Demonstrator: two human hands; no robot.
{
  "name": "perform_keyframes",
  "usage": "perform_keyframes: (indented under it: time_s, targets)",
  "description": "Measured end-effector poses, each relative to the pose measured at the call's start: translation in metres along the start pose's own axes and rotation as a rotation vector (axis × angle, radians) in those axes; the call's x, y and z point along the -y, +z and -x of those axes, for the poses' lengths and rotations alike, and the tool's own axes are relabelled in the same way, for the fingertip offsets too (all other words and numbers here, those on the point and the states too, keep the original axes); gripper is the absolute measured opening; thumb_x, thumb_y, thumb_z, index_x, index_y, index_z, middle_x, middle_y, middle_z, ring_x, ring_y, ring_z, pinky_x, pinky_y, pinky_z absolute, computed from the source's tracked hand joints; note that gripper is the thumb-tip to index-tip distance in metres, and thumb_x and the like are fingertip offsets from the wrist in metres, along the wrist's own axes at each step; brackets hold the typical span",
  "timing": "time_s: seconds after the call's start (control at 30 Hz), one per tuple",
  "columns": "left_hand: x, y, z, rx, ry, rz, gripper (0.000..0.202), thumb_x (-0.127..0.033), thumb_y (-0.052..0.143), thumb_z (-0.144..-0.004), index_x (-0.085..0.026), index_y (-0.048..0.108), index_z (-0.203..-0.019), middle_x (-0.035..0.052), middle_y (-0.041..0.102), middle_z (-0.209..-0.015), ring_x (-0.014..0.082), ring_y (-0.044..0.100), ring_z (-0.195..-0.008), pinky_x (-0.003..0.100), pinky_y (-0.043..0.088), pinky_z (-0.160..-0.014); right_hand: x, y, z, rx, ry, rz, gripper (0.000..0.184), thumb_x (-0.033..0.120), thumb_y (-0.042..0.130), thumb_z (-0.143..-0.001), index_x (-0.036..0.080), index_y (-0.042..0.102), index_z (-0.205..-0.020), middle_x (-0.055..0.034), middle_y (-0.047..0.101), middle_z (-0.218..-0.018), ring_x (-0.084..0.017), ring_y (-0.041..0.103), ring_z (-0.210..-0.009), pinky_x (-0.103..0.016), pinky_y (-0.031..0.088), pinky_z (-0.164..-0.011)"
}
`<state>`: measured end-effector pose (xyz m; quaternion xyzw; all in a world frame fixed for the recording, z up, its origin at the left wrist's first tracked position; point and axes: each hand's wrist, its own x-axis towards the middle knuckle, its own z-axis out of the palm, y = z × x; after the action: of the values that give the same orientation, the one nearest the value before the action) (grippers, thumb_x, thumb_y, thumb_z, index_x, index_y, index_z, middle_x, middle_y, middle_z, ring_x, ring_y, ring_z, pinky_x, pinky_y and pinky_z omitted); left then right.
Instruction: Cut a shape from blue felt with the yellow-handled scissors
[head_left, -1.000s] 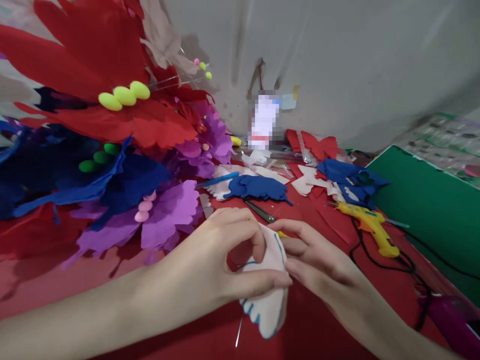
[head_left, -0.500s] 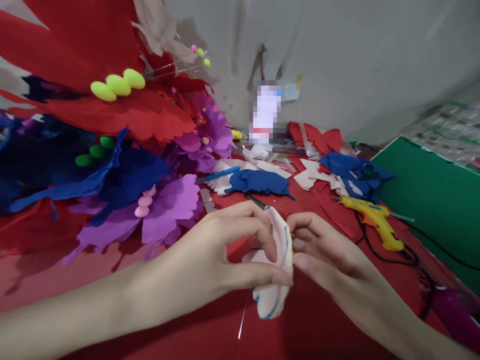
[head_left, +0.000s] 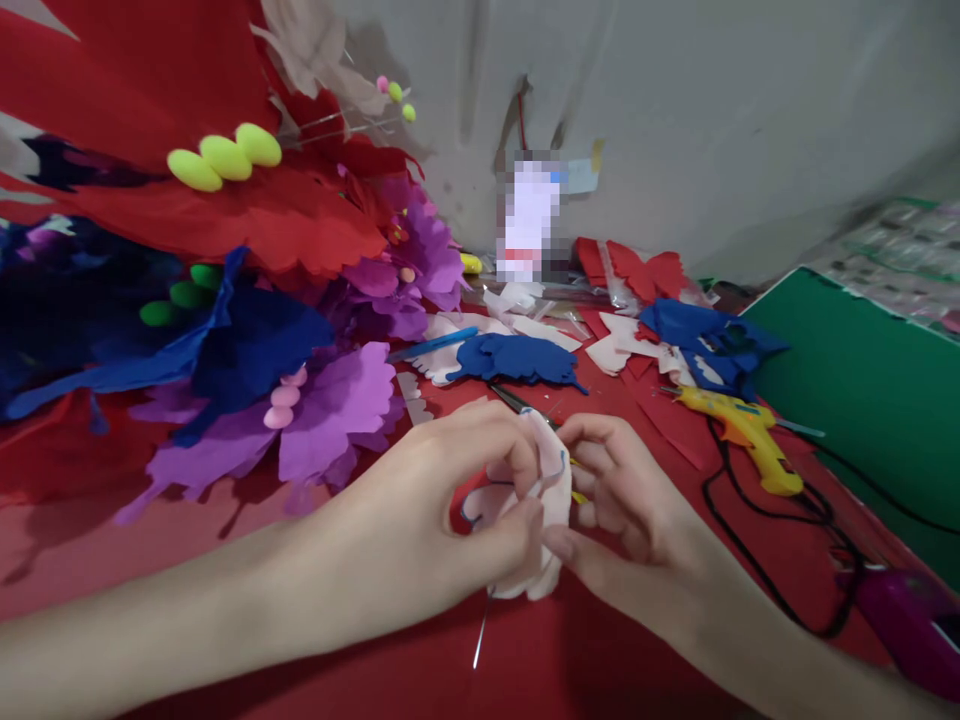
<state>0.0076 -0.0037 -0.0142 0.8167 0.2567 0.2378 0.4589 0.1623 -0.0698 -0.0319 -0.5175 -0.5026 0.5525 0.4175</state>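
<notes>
A folded pale pink foam cutout point(head_left: 553, 500) with blue pen lines along its edges is between my two hands. My left hand point(head_left: 457, 500) grips it, with the thumb and curled fingers pinching its left part. At its right edge, my right hand point(head_left: 622, 500) has the thumb pressed against the cutout and the other fingers curled behind it. Scissors point(head_left: 514, 398) lie behind the cutout, their dark blades visible; yellow parts show between my hands. A thin metal wire point(head_left: 481, 638) sticks out below the cutout on the red table point(head_left: 360, 650).
Large paper-like flowers, red point(head_left: 247, 225), blue point(head_left: 255, 340) and purple point(head_left: 337, 410), crowd the left. Stacked blue cutouts point(head_left: 517, 358) lie behind my hands. At right are a yellow glue gun point(head_left: 750, 430) with a black cord, a purple tool point(head_left: 907, 620) and a green board point(head_left: 855, 400).
The cutout has shifted slightly left and been folded in more. My left thumb has drawn back from its right edge, and my right thumb has moved onto that edge.
</notes>
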Motion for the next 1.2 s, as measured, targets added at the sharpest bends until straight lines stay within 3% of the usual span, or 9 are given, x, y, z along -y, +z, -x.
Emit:
perform_keyframes:
  time_s: [0.13,0.23,0.37,0.5,0.6,0.67,0.83,1.07,1.2]
  targets:
    - [-0.004,-0.004,0.000,0.002,-0.084,-0.002,0.011,-0.012,0.047,-0.076,-0.018,0.051,-0.067,-0.0047,0.061,-0.071,0.0081,0.057,-0.067,0.016,0.045,-0.063,-0.001,0.000,0.001,-0.021,-0.061,0.035,0.030,0.014,0.046,-0.078,0.024,0.033,-0.103,-0.0016,0.051,-0.096,-0.006,0.055,-0.074,-0.013,0.047,-0.056]
    - [-0.006,-0.008,-0.001,-0.011,-0.210,0.030,0.014,-0.025,0.046,-0.079,-0.019,0.047,-0.066,-0.0068,0.057,-0.053,0.0079,0.054,-0.048,0.015,0.041,-0.044,-0.002,-0.004,-0.001,-0.041,-0.040,0.087,0.034,0.008,0.043,-0.076,0.024,0.033,-0.105,0.0022,0.051,-0.084,-0.003,0.052,-0.059,-0.010,0.042,-0.049]
    - [-0.003,-0.016,-0.004,-0.150,-0.185,-0.052,0.003,-0.019,0.048,-0.073,-0.020,0.048,-0.070,-0.0080,0.051,-0.051,0.0073,0.048,-0.042,0.014,0.035,-0.036,-0.001,-0.009,-0.004,-0.080,-0.064,0.211,0.035,0.007,0.041,-0.073,0.022,0.034,-0.105,0.0037,0.051,-0.076,-0.003,0.052,-0.053,-0.011,0.041,-0.047]
    - [0.001,-0.027,-0.008,-0.270,-0.028,-0.319,0.012,-0.019,0.047,-0.074,-0.017,0.056,-0.082,-0.0038,0.058,-0.064,0.0099,0.053,-0.056,0.017,0.041,-0.049,0.001,-0.013,-0.007,-0.051,-0.042,0.237,0.030,0.010,0.041,-0.073,0.019,0.036,-0.101,0.0024,0.050,-0.073,-0.005,0.050,-0.051,-0.013,0.041,-0.045]
    - [0.006,-0.030,-0.009,-0.299,0.017,-0.437,0.015,-0.020,0.048,-0.073,-0.016,0.058,-0.084,-0.0004,0.063,-0.082,0.0156,0.057,-0.078,0.025,0.045,-0.073,0.001,-0.015,-0.006,-0.034,0.014,0.238,0.030,0.010,0.040,-0.071,0.019,0.037,-0.100,0.0022,0.050,-0.072,-0.005,0.047,-0.050,-0.013,0.039,-0.042]
    - [0.009,-0.030,-0.010,-0.271,0.018,-0.425,0.014,-0.019,0.050,-0.072,-0.018,0.058,-0.084,-0.0008,0.064,-0.084,0.0163,0.058,-0.081,0.028,0.044,-0.079,0.001,-0.015,-0.006,-0.006,0.033,0.231,0.029,0.010,0.039,-0.070,0.018,0.038,-0.098,0.0026,0.050,-0.070,-0.005,0.046,-0.048,-0.013,0.039,-0.041]
    - [0.016,-0.022,-0.008,-0.264,-0.002,-0.294,0.030,-0.025,0.055,-0.072,-0.019,0.051,-0.102,0.0023,0.062,-0.092,0.0168,0.059,-0.079,0.027,0.048,-0.070,0.003,-0.012,-0.007,-0.033,-0.004,0.197,0.024,0.011,0.040,-0.071,0.018,0.039,-0.094,0.0020,0.051,-0.071,-0.005,0.050,-0.051,-0.012,0.041,-0.041]
    - [0.015,0.002,0.001,-0.217,0.144,-0.316,0.064,-0.031,0.066,-0.067,-0.019,0.035,-0.121,0.0092,0.047,-0.122,0.0237,0.045,-0.113,0.036,0.040,-0.095,0.006,-0.010,-0.007,-0.158,-0.212,0.359,0.017,0.010,0.044,-0.074,0.019,0.055,-0.085,0.0021,0.057,-0.068,-0.004,0.056,-0.054,-0.007,0.045,-0.047]
    - [0.016,0.005,0.001,-0.144,0.078,-0.250,0.038,-0.028,0.053,-0.079,-0.019,0.042,-0.113,0.0077,0.052,-0.118,0.0214,0.048,-0.111,0.034,0.042,-0.093,0.007,-0.010,-0.006,-0.198,-0.280,0.405,0.024,0.009,0.046,-0.075,0.020,0.063,-0.087,0.0001,0.064,-0.088,-0.007,0.061,-0.078,-0.010,0.050,-0.066]
